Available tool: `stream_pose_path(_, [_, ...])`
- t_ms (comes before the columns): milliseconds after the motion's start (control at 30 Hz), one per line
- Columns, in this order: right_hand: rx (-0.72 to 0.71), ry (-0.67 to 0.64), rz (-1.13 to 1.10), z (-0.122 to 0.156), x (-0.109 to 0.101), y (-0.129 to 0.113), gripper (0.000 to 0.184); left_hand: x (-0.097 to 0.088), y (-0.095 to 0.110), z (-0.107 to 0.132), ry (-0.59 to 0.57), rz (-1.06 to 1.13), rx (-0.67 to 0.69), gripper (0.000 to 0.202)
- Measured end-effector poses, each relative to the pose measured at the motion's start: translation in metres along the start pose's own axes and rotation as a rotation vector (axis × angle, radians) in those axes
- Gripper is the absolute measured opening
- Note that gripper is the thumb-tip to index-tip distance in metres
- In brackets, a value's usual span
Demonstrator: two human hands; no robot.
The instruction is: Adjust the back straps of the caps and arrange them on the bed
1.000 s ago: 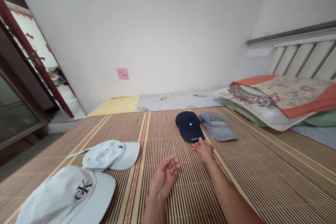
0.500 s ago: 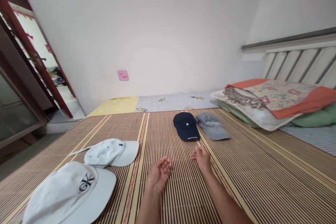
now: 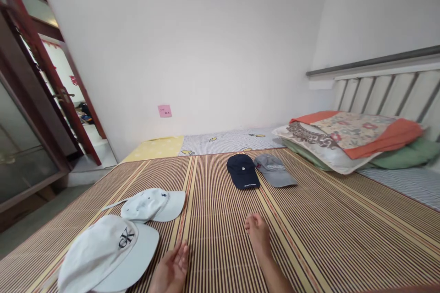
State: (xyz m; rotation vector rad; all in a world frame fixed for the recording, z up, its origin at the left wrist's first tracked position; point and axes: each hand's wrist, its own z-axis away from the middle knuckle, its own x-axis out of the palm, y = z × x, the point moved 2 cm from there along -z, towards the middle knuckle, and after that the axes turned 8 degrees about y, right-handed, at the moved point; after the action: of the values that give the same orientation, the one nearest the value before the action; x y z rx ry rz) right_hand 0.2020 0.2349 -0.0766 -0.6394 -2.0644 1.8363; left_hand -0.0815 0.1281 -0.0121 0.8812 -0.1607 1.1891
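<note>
Since the earlier frame the right hand [image 3: 258, 232] has drawn back from the brim of the navy cap [image 3: 241, 171], and the left hand [image 3: 170, 266] has shifted leftward to just beside the brim of the large white cap [image 3: 103, 249]. The left grip is empty, its fingers loosely bent and apart from any cap; the right fingers curl inward with nothing seen in them, though whether their tips meet I cannot tell. On the striped mat [image 3: 213, 242], the navy cap and gray cap [image 3: 275, 171] lie side by side beyond the right hand, and the small white cap [image 3: 146, 205] lies just beyond the large one.
</note>
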Motion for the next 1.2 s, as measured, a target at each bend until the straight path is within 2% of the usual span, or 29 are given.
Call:
stream_pose_path(100, [-0.093, -0.040, 0.100, 0.010, 0.011, -0.007, 0.039, 0.010, 0.006, -0.008, 0.011, 0.062, -0.021, 0.042])
stream_pose_path(233, [-0.172, -0.094, 0.206, 0.007, 0.024, -0.010, 0.044, 0.041, 0.013, -0.029, 0.075, 0.145, -0.084, 0.061])
stream_pose_path(400, [-0.221, -0.127, 0.306, -0.004, 0.031, -0.006, 0.041, 0.069, 0.016, -0.057, 0.064, 0.182, -0.089, 0.063])
stream_pose_path(567, [-0.240, -0.131, 0.360, -0.008, 0.035, -0.003, 0.038, 0.075, 0.019, -0.069, 0.018, 0.236, -0.023, 0.059])
stream_pose_path(767, [-0.247, -0.134, 0.365, -0.009, 0.039, -0.002, 0.035, 0.077, 0.015, -0.079, 0.056, 0.240, 0.132, 0.018])
stream_pose_path(900, [-0.225, -0.148, 0.349, -0.009, 0.039, -0.004, 0.034, 0.078, 0.012, -0.075, 0.080, 0.241, 0.331, 0.026])
stream_pose_path(1000, [-0.191, -0.169, 0.312, -0.010, 0.039, -0.006, 0.032, 0.083, 0.010, -0.067, 0.039, 0.261, 0.465, 0.034])
stream_pose_path(1100, [-0.135, -0.207, 0.248, -0.013, 0.036, -0.007, 0.034, 0.091, 0.006, -0.063, -0.011, 0.252, 0.510, 0.035])
stream_pose_path(1200, [-0.036, -0.253, 0.161, -0.016, 0.034, -0.007, 0.041, 0.099, -0.002, -0.062, -0.106, 0.181, 0.492, 0.030])
